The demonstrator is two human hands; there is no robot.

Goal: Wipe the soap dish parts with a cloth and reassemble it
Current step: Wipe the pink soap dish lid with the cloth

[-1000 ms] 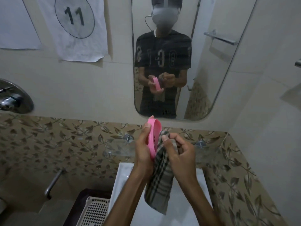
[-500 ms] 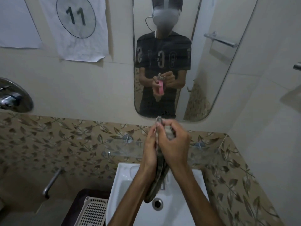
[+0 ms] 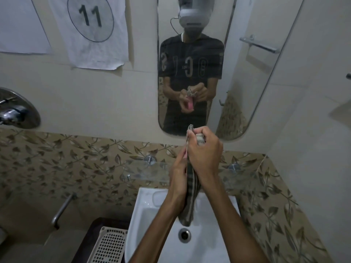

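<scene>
Since a second ago: pink soap dish part [image 3: 185,153] gone from plain sight, now nearly all covered by the checked cloth [image 3: 190,188]; right hand [image 3: 204,154] moved up and over it, both hands raised closer to the mirror [image 3: 193,73].

Left hand [image 3: 177,174] curled round the dish part from the left side, only a thin pink sliver showing between the two hands, just left of the right-hand grip. Right hand clenched on the cloth, fingers folded over its bunched top end, pressing it against the dish part. Cloth corner sticking up above the right knuckles; rest of cloth hanging down between the wrists, loose end dangling over the white sink [image 3: 144,209], not touching the drain [image 3: 184,234]. Both hands held in the air above the sink, touching each other through the cloth.

Mirror reflection: same pose, pink part visible below the hands, upright on edge.

Below left of the grip: white slotted basket [image 3: 111,245] beside the sink. Glass shelf [image 3: 148,170] on the leaf-pattern tile behind the hands. Paper sheet marked 11 [image 3: 91,31] on the wall up left. Chrome tap fitting [image 3: 15,111] far left.
</scene>
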